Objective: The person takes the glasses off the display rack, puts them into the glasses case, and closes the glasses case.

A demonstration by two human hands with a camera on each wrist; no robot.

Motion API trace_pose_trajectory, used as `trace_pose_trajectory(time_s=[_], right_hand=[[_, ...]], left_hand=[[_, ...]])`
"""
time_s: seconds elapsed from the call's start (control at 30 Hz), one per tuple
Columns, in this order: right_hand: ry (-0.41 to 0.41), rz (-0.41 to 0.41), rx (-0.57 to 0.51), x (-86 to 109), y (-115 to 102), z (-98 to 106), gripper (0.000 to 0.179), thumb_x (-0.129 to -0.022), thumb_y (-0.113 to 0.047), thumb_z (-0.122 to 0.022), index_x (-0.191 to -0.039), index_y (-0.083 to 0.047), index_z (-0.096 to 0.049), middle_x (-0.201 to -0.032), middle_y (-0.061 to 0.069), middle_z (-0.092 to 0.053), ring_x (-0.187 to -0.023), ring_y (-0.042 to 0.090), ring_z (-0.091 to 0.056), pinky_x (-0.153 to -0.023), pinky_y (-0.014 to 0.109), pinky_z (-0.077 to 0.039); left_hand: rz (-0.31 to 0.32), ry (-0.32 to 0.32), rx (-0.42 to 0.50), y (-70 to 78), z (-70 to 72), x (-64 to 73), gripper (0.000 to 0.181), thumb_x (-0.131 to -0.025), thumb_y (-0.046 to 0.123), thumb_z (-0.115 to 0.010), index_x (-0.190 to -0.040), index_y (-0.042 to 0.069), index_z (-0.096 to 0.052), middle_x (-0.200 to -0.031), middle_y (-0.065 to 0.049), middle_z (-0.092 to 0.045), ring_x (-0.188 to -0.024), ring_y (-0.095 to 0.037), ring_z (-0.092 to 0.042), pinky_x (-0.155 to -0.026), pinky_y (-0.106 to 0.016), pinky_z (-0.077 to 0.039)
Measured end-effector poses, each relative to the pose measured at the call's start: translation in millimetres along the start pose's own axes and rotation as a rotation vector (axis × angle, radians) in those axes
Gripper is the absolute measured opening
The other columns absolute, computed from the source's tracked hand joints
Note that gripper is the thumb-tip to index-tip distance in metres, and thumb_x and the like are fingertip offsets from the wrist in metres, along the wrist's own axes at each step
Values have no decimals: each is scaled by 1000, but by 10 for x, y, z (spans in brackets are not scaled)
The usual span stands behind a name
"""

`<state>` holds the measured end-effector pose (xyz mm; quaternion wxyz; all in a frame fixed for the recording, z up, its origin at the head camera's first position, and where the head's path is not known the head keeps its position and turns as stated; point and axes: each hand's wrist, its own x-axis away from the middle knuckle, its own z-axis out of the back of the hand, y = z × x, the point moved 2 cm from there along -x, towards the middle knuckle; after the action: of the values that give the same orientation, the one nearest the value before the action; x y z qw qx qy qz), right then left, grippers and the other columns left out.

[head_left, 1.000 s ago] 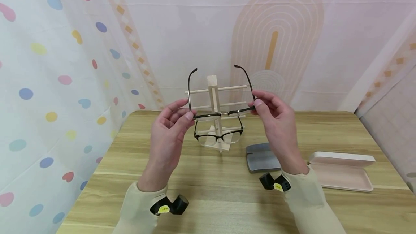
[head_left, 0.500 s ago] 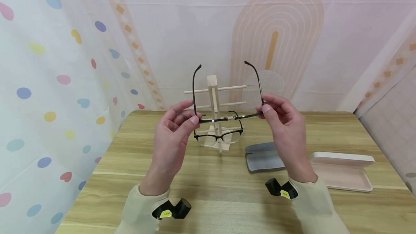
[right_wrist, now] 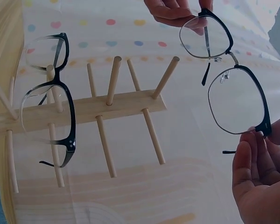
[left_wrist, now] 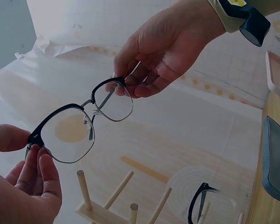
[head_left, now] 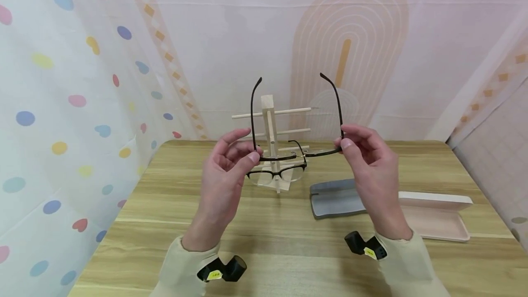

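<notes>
Both hands hold up a pair of eyeglasses (head_left: 279,158) with dark browline tops and thin metal lower rims, its temples unfolded and pointing away. My left hand (head_left: 224,178) pinches the left end of the frame between thumb and fingers. At the other end, my right hand (head_left: 373,173) pinches the corner by the hinge. Behind them stands a wooden display rack (head_left: 268,103) with several pairs of dowel pegs. A second pair of eyeglasses (right_wrist: 71,112), dark on top with clear lower rims, rests on a low row of the rack's pegs.
A grey-blue glasses case (head_left: 336,200) lies unfolded on the wooden table (head_left: 288,251), partly behind my right forearm. To its right is a pale pink case (head_left: 437,221), also unfolded. A patterned curtain (head_left: 222,35) hangs behind the table.
Both hands have moved rightward and slightly toward me with the held eyeglasses, keeping their grip at both ends. The rack, the second eyeglasses and the cases stay in place.
</notes>
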<state>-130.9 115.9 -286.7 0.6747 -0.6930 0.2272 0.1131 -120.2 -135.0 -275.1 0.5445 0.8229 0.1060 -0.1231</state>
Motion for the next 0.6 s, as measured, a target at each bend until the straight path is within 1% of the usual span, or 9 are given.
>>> trace_pose_trajectory(time_s=[0.2,0.3,0.43,0.6], right_hand=[[0,16,-22,35,-8,59,21,-102,-5,-63,-122,-4,-70,-101,10,-70,-95,21,-67,-87,22,-55],[6,23,-18,44,-7,86,20,-102,-5,-63,-121,-4,-70,-100,10,-70,-94,21,-66,-86,22,-55],[15,24,1,52,-1,120,20,-102,-4,-63,-121,-2,-70,-99,10,-70,-93,20,-66,-85,21,-55],[27,8,24,71,3,166,21,-101,-4,-63,-121,-1,-70,-99,10,-70,-93,20,-67,-84,21,-55]], left_hand=[[-6,-10,-41,-24,-36,23,46,-90,-17,-61,-128,8,-63,-94,-2,-72,-94,-19,-70,-85,-28,-57],[-11,-13,-63,-42,-57,32,46,-90,-16,-62,-129,7,-63,-94,-1,-73,-93,-18,-69,-83,-27,-56],[-26,-12,-84,-66,-87,44,45,-89,-16,-65,-129,3,-62,-94,0,-73,-91,-17,-69,-80,-25,-55],[-32,-13,-114,-101,-114,56,44,-88,-14,-67,-128,4,-63,-96,-1,-73,-92,-18,-69,-79,-25,-55]])
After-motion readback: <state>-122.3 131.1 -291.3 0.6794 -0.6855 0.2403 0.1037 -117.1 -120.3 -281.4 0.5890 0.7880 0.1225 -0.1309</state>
